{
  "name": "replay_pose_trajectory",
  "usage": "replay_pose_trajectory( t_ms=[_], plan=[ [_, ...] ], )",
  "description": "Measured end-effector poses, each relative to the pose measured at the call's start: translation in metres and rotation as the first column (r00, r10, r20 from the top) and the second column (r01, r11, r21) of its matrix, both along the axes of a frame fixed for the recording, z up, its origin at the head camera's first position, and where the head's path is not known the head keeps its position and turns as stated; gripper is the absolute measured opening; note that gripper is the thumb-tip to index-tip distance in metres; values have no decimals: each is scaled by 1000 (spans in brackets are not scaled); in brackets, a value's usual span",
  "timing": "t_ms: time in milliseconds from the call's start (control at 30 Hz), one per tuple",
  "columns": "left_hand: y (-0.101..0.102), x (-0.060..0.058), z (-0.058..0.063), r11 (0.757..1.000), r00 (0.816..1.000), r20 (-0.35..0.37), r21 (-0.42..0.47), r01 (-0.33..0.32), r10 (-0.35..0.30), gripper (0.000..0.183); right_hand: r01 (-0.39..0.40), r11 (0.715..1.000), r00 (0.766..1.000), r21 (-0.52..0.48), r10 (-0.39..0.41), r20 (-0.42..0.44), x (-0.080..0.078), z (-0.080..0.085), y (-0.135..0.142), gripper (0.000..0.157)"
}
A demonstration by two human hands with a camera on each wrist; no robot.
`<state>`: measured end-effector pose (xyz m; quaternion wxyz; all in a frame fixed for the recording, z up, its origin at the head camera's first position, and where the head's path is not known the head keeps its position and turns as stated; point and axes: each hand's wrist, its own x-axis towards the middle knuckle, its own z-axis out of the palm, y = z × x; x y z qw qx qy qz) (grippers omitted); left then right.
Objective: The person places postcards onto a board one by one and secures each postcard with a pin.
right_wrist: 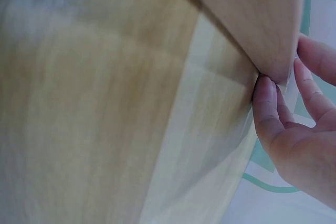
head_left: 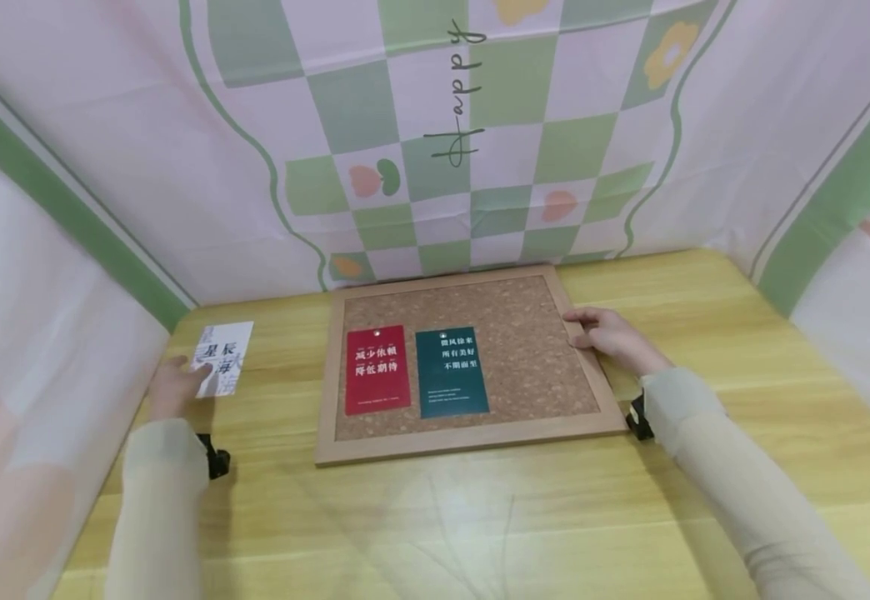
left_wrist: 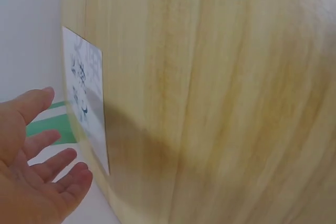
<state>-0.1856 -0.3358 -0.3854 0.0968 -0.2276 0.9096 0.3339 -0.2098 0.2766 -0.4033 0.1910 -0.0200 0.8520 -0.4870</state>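
My left hand point(head_left: 172, 387) is over the table's left side beside a white card point(head_left: 227, 360) with dark and pale printed characters. In the left wrist view, its fingers point(left_wrist: 52, 163) are loosely bent and apart from the card. With thumb and fingers at its right edge, my right hand point(head_left: 615, 337) grips the wood frame of a cork board point(head_left: 528, 358). The right wrist view shows fingertips point(right_wrist: 266, 92) at the frame's edge, close to the table. On the cork lie a red card point(head_left: 377, 385) and a dark green card point(head_left: 453, 392), both with white text.
The board lies on a yellow wood-grain table point(head_left: 420, 517), its far side near a checkered cloth backdrop point(head_left: 435, 167). White cloth with green bands point(head_left: 135, 275) rises along both sides. Small black wrist cameras point(head_left: 213, 457) are on both wrists.
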Motion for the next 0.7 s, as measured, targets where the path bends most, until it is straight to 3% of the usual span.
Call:
replay_pose_trajectory(
  t_ms=[200, 433, 700],
  plan=[
    [-5, -1, -11, 998, 998, -52, -57, 13, -16, 62, -5, 1000, 1000, -15, 5, 11, 0, 0, -1, 57],
    [-9, -2, -16, 985, 997, 3, -151, 82, -83, 74, 11, 1000, 1000, -12, -11, 14, -1, -1, -2, 57],
    [-12, -3, -19, 992, 997, -37, -115, 58, -63, 65, 12, 1000, 1000, -19, -12, 16, 1, 1, -1, 56]
  ],
)
